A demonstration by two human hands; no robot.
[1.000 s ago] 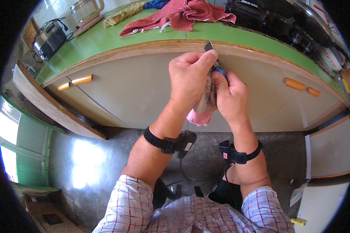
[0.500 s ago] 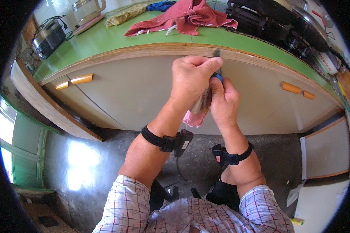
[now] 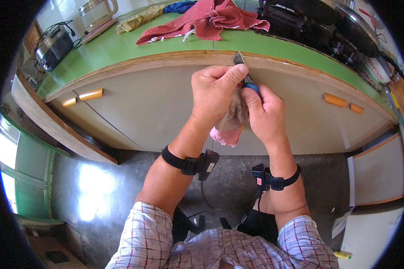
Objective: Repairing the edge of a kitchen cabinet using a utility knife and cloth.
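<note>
Just below the counter's wooden edge [image 3: 193, 57], my left hand [image 3: 213, 94] is closed on a metal tool [image 3: 238, 58], its thumb near the flat dark tip. My right hand [image 3: 267, 114] is closed round the tool's blue handle [image 3: 251, 87], a little lower. A bundled cloth, beige patterned [image 3: 231, 112] and pink [image 3: 224, 136], hangs between and beneath my hands; which fingers grip it is partly hidden.
On the green counter [image 3: 103, 58] lie red [image 3: 202, 20], yellow [image 3: 139, 18] and blue [image 3: 177, 7] cloths, with a toaster [image 3: 54, 47] and glass carafe [image 3: 94, 15] left, a black stove with pans [image 3: 323, 27] right. Cabinet doors [image 3: 139, 103] stand below.
My hands and the tool dipped slightly, then rose a little, the right hand also shifting left and back right. Both hands remain closed; the tool's tip shows more sharply now.
</note>
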